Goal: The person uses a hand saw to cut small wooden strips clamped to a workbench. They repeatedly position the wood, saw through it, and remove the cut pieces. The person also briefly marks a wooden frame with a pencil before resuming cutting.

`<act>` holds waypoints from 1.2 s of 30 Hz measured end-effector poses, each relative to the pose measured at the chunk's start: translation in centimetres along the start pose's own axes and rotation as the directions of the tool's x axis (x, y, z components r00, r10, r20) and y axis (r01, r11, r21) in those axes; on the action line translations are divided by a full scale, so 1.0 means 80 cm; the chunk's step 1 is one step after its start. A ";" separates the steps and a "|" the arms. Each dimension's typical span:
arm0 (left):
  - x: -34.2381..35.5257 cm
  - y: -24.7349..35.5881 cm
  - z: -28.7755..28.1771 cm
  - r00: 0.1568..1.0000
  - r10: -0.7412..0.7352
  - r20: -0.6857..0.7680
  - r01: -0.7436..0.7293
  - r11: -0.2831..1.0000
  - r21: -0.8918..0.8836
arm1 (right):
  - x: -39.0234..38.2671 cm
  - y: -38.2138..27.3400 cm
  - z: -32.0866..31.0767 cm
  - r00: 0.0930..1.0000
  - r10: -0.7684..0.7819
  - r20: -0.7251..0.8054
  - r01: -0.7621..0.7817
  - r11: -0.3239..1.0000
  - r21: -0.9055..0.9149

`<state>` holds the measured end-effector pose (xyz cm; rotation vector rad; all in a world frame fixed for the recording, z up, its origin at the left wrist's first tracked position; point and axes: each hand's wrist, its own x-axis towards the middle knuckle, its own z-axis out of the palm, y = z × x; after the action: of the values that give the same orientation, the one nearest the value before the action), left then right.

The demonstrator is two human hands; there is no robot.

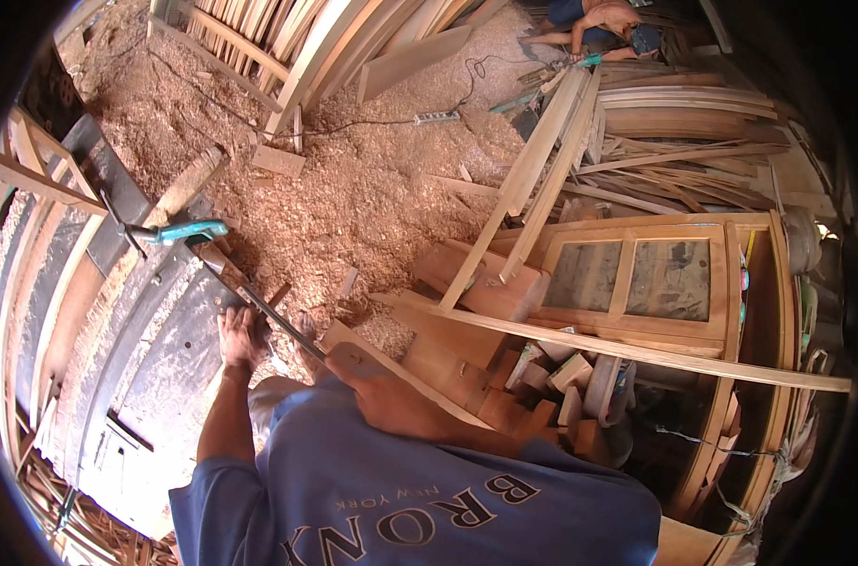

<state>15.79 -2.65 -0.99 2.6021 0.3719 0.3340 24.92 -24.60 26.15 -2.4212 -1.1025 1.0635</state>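
My right hand (pixel 352 366) is closed around the near end of a long, narrow, dark tool, seen almost edge-on like a saw blade (pixel 283 324). The blade slants up and left to the edge of the dark workbench (pixel 179 349), where a short brown wood piece (pixel 220 264) sticks out. Against that bench edge rests my left hand (pixel 243 338), fingers apart, just left of the blade. Whatever lies under its palm is hidden. Beyond it on the bench is a teal-handled tool (pixel 191 230) with a dark metal bar, beside a rough length of wood (pixel 191 181).
Wood shavings (pixel 354 217) cover the floor. A long light board (pixel 636 351) crosses the right side above wood offcuts (pixel 572 373) and a framed glass panel (pixel 627 278). At the far right, another person (pixel 610 24) crouches with a teal tool by long planks (pixel 552 141).
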 end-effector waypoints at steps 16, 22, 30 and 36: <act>0.004 -0.004 -0.008 1.000 -0.002 0.014 0.003 1.000 -0.025 | 0.020 0.016 0.021 0.999 0.011 0.044 -0.018 0.988 0.156; 0.008 0.003 -0.009 1.000 -0.009 0.013 0.010 0.997 -0.081 | 0.019 0.018 0.018 1.000 0.005 0.019 -0.006 0.997 0.072; 0.009 0.000 -0.006 1.000 -0.019 0.006 0.020 0.996 -0.083 | 0.041 0.008 0.014 0.993 0.073 0.098 -0.077 0.996 0.042; 0.007 0.003 -0.009 0.998 -0.047 0.033 0.050 0.993 -0.110 | 0.039 0.014 0.014 0.999 0.014 0.047 -0.018 0.997 0.078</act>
<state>16.14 -2.33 -0.15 2.4826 0.3939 0.2892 26.06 -23.08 23.23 -2.3594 -1.0378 1.1519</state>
